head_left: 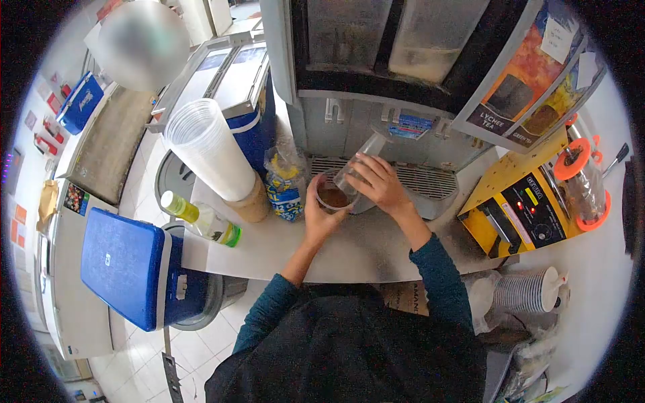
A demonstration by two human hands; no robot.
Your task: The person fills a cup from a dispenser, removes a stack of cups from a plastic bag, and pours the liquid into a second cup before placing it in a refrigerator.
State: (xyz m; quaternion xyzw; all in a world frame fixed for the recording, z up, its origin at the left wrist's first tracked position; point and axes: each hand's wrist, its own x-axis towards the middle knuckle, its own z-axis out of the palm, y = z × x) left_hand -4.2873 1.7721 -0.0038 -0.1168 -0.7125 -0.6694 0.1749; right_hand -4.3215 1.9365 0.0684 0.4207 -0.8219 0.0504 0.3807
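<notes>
My left hand (pixel 321 218) is wrapped round a clear plastic cup (pixel 333 196) with something brown in its bottom, held over the counter's front part. In my right hand (pixel 381 183) is a clear measuring cup (pixel 367 153), narrow in the middle and flared at its upper end. It is tilted, its lower end right at the plastic cup's rim. Behind both hands is the slotted drip tray (pixel 423 183) of a grey dispenser (pixel 376 114). A blue and yellow plastic bag (pixel 285 188) stands just left of my left hand.
Left on the counter (pixel 302 258) are a tall stack of clear cups (pixel 205 148) and a bottle with a green label (pixel 208 220). A yellow and black machine (pixel 521 205) stands at right. A blue cooler (pixel 127 265) sits beyond the counter's left end. A person (pixel 138 47) is at back left.
</notes>
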